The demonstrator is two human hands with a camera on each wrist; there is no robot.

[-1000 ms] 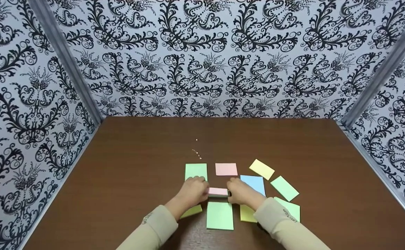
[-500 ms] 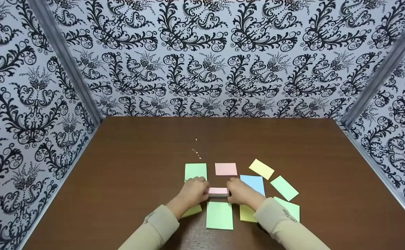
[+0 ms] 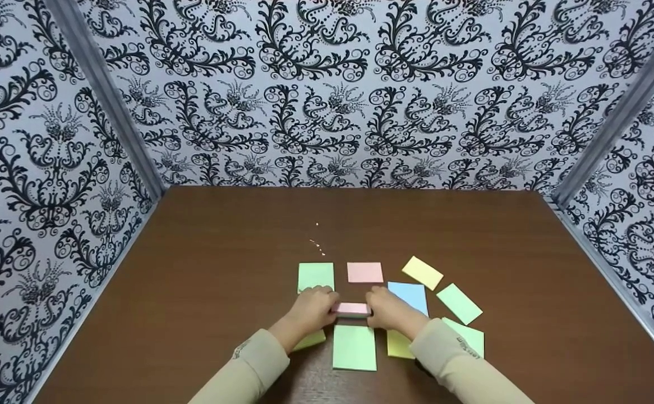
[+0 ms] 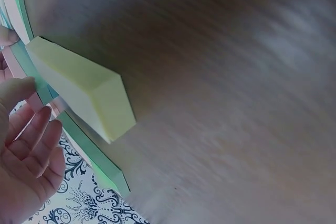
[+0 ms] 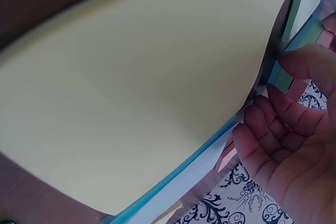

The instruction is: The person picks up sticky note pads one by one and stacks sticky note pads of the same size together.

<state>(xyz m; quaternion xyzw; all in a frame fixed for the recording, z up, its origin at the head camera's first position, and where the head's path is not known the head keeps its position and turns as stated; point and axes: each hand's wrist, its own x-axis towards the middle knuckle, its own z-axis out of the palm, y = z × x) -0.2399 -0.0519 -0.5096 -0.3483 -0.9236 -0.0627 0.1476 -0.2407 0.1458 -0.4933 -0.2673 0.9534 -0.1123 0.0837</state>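
A small stack of sticky note pads [image 3: 352, 310], pink on top, is held at its two ends by both hands. My left hand [image 3: 314, 310] pinches the left end; in the left wrist view its thumb [image 4: 20, 92] presses the stack's green side. At the other end, my right hand [image 3: 386, 308] pinches with thumb and fingers, and the right wrist view shows blue, green and pink layers [image 5: 286, 80]. Just nearer than the stack lies a green pad [image 3: 355, 349]. Yellow pads lie beside each wrist, the left one [image 4: 79, 90] and the right one [image 5: 136, 87], both partly covered in the head view.
Behind the hands lie a green pad [image 3: 316, 275] and a pink pad [image 3: 364, 272]. A blue pad [image 3: 408, 296], a yellow pad [image 3: 422, 272] and two green pads [image 3: 460, 303] are at the right. Patterned walls [image 3: 338, 112] bound the brown table [image 3: 220, 241].
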